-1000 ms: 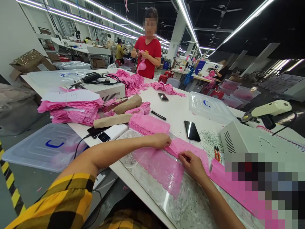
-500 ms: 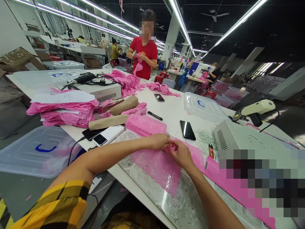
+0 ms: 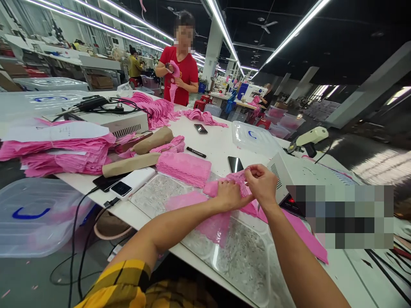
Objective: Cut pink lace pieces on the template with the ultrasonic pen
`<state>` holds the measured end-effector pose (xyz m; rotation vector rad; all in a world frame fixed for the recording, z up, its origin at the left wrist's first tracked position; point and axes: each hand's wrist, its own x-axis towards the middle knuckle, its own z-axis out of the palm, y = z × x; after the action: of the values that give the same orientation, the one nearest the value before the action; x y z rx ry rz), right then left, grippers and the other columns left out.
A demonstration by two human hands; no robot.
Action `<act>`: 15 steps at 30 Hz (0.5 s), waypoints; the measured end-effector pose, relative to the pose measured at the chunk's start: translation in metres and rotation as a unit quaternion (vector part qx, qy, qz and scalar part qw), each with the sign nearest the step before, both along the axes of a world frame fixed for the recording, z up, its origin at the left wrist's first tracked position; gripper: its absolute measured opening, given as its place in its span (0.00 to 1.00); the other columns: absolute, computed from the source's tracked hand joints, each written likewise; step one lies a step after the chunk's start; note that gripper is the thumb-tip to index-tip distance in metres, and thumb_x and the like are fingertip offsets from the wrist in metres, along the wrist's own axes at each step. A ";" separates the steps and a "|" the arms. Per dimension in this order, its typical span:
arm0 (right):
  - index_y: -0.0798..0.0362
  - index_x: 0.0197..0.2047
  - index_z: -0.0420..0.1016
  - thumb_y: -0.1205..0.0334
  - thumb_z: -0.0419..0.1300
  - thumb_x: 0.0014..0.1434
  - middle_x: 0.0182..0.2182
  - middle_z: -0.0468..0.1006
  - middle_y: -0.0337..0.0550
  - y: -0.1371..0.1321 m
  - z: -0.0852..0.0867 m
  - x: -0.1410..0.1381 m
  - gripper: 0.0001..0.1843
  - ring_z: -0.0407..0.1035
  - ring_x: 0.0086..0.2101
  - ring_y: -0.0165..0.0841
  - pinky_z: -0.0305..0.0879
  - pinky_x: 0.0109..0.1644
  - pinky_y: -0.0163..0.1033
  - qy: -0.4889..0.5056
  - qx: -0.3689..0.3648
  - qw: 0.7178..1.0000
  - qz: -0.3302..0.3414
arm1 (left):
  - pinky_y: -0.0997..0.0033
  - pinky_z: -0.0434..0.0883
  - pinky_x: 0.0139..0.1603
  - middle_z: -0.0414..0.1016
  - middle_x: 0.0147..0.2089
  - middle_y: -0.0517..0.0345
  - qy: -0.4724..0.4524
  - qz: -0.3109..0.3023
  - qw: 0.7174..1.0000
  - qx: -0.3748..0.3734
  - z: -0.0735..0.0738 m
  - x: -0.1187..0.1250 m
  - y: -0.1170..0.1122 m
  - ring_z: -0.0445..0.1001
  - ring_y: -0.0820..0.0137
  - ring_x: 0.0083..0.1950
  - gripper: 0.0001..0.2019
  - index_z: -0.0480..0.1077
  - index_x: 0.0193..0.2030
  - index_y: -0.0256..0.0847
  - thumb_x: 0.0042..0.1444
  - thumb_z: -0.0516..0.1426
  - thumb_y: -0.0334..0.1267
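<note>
My left hand (image 3: 231, 196) lies on a pink lace fabric piece (image 3: 236, 177), its fingers spread and its thumb stretched toward my right hand. Thumb and fingertips of my right hand (image 3: 263, 183) pinch that piece's upper edge, lifting it slightly. Below my left forearm, a sheer pink fabric piece (image 3: 215, 229) with a scalloped edge rests on a glossy, clear-topped grey board (image 3: 247, 252). Just beyond the board sits a neat stack of pink fabric pieces (image 3: 184, 167). A pink strip (image 3: 303, 233) stretches to the right, partly behind my right arm.
A black phone (image 3: 235, 163), a marker (image 3: 196, 152) and another phone (image 3: 201, 128) lie ahead. Pink bundles (image 3: 64, 154) and a machine box (image 3: 123, 122) occupy the left; another box (image 3: 279, 167) and a handheld tool (image 3: 308, 139) the right. A person in red (image 3: 180, 77) stands across the table.
Both hands have moved right over the fabric. My left hand has gone from a pinch to fingers spread flat, while my right lifts the lace edge. The view has turned right.
</note>
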<state>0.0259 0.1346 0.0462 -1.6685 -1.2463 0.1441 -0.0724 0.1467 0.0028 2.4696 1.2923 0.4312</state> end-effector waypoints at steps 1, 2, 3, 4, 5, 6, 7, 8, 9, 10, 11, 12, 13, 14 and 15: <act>0.53 0.32 0.74 0.52 0.57 0.50 0.24 0.77 0.44 -0.003 0.006 0.005 0.12 0.72 0.24 0.33 0.68 0.29 0.37 0.006 0.011 1.000 -0.015 | 0.47 0.67 0.53 0.76 0.46 0.37 0.001 0.005 1.000 0.003 0.003 0.009 0.001 0.74 0.48 0.49 0.27 0.75 0.41 0.33 0.63 0.49 0.58; 0.53 0.32 0.73 0.52 0.57 0.51 0.24 0.78 0.44 -0.007 0.011 0.012 0.13 0.72 0.23 0.33 0.68 0.28 0.36 0.013 0.022 0.999 -0.030 | 0.48 0.67 0.51 0.76 0.46 0.38 0.003 0.007 1.000 0.007 0.006 0.017 0.001 0.74 0.50 0.49 0.25 0.75 0.41 0.33 0.65 0.48 0.55; 0.53 0.33 0.73 0.52 0.57 0.51 0.24 0.78 0.44 -0.013 0.015 0.020 0.13 0.71 0.23 0.33 0.68 0.26 0.36 0.020 0.031 0.998 -0.046 | 0.50 0.68 0.50 0.76 0.45 0.39 0.007 0.005 1.000 0.013 0.008 0.023 0.001 0.75 0.51 0.48 0.22 0.75 0.42 0.33 0.65 0.48 0.51; 0.53 0.34 0.73 0.52 0.57 0.51 0.25 0.79 0.45 -0.020 0.018 0.028 0.14 0.72 0.23 0.33 0.69 0.26 0.36 0.028 0.039 0.997 -0.065 | 0.52 0.69 0.49 0.76 0.45 0.40 0.012 -0.002 1.000 0.020 0.011 0.027 0.001 0.75 0.52 0.47 0.19 0.75 0.43 0.34 0.65 0.49 0.47; 0.53 0.35 0.73 0.51 0.57 0.51 0.26 0.79 0.45 -0.029 0.019 0.038 0.14 0.72 0.23 0.33 0.69 0.25 0.36 0.036 0.045 0.995 -0.087 | 0.54 0.69 0.48 0.76 0.45 0.41 0.018 -0.013 0.999 0.030 0.012 0.029 0.000 0.75 0.54 0.47 0.17 0.75 0.44 0.35 0.64 0.50 0.44; 0.53 0.36 0.73 0.51 0.56 0.51 0.26 0.79 0.45 -0.040 0.018 0.048 0.15 0.73 0.24 0.34 0.69 0.25 0.36 0.044 0.047 0.992 -0.110 | 0.55 0.69 0.48 0.76 0.45 0.42 0.025 -0.031 0.998 0.043 0.013 0.028 -0.002 0.74 0.55 0.48 0.15 0.75 0.45 0.36 0.63 0.51 0.41; 0.54 0.36 0.73 0.51 0.56 0.51 0.26 0.79 0.45 -0.053 0.015 0.057 0.15 0.74 0.24 0.34 0.70 0.25 0.37 0.052 0.045 0.989 -0.133 | 0.56 0.69 0.48 0.76 0.45 0.43 0.033 -0.054 0.996 0.057 0.013 0.026 -0.006 0.74 0.55 0.49 0.13 0.74 0.45 0.36 0.62 0.52 0.39; 0.54 0.36 0.73 0.51 0.56 0.50 0.26 0.79 0.45 -0.068 0.009 0.066 0.16 0.74 0.25 0.35 0.70 0.25 0.37 0.060 0.039 0.985 -0.154 | 0.55 0.68 0.49 0.75 0.46 0.43 0.042 -0.082 0.993 0.071 0.012 0.022 -0.010 0.73 0.55 0.50 0.12 0.74 0.45 0.36 0.61 0.53 0.38; 0.54 0.35 0.73 0.51 0.56 0.50 0.25 0.79 0.45 -0.084 0.001 0.074 0.16 0.74 0.24 0.35 0.70 0.25 0.37 0.067 0.028 0.983 -0.170 | 0.55 0.68 0.51 0.75 0.46 0.43 0.052 -0.114 0.988 0.085 0.009 0.017 -0.016 0.73 0.55 0.50 0.12 0.74 0.45 0.36 0.60 0.53 0.37; 0.54 0.34 0.73 0.50 0.55 0.49 0.23 0.78 0.45 -0.102 -0.008 0.081 0.16 0.74 0.24 0.36 0.69 0.25 0.38 0.072 0.012 0.981 -0.182 | 0.54 0.67 0.53 0.75 0.46 0.43 0.063 -0.150 0.982 0.098 0.005 0.011 -0.023 0.72 0.55 0.50 0.11 0.74 0.44 0.36 0.59 0.54 0.37; 0.53 0.32 0.74 0.50 0.56 0.48 0.21 0.78 0.44 -0.120 -0.019 0.086 0.16 0.73 0.23 0.36 0.68 0.25 0.38 0.072 -0.007 0.978 -0.193 | 0.53 0.66 0.54 0.75 0.45 0.43 0.075 -0.189 0.973 0.107 -0.001 0.004 -0.030 0.72 0.56 0.50 0.09 0.74 0.42 0.36 0.58 0.56 0.36; 0.53 0.30 0.74 0.50 0.57 0.46 0.19 0.77 0.43 -0.138 -0.030 0.090 0.15 0.73 0.22 0.36 0.67 0.25 0.38 0.070 -0.030 0.976 -0.203 | 0.54 0.66 0.55 0.75 0.44 0.44 0.086 -0.229 0.963 0.114 -0.007 -0.003 -0.037 0.72 0.56 0.49 0.08 0.74 0.40 0.36 0.57 0.57 0.36; 0.51 0.28 0.74 0.50 0.57 0.44 0.17 0.75 0.41 -0.156 -0.041 0.093 0.14 0.71 0.21 0.37 0.65 0.25 0.39 0.068 -0.053 0.973 -0.214 | 0.53 0.65 0.55 0.75 0.43 0.44 0.097 -0.263 0.952 0.119 -0.013 -0.009 -0.045 0.72 0.57 0.48 0.06 0.74 0.38 0.36 0.57 0.57 0.35; 0.50 0.27 0.74 0.50 0.58 0.41 0.16 0.74 0.40 -0.173 -0.052 0.096 0.13 0.70 0.20 0.37 0.63 0.25 0.39 0.066 -0.075 0.969 -0.225 | 0.53 0.65 0.57 0.75 0.42 0.45 0.105 -0.294 0.942 0.123 -0.019 -0.015 -0.053 0.72 0.58 0.47 0.05 0.74 0.37 0.37 0.57 0.57 0.34; 0.49 0.26 0.74 0.50 0.58 0.39 0.15 0.74 0.39 -0.189 -0.062 0.097 0.13 0.70 0.20 0.37 0.62 0.25 0.40 0.063 -0.097 0.965 -0.236 | 0.53 0.64 0.58 0.75 0.41 0.46 0.112 -0.321 0.932 0.125 -0.024 -0.021 -0.060 0.72 0.59 0.46 0.04 0.73 0.36 0.38 0.57 0.57 0.33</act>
<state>0.1229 -0.0548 -0.0160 -2.0464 -0.7312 0.0805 -0.0933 0.0870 -0.0214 3.0291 0.4392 0.1507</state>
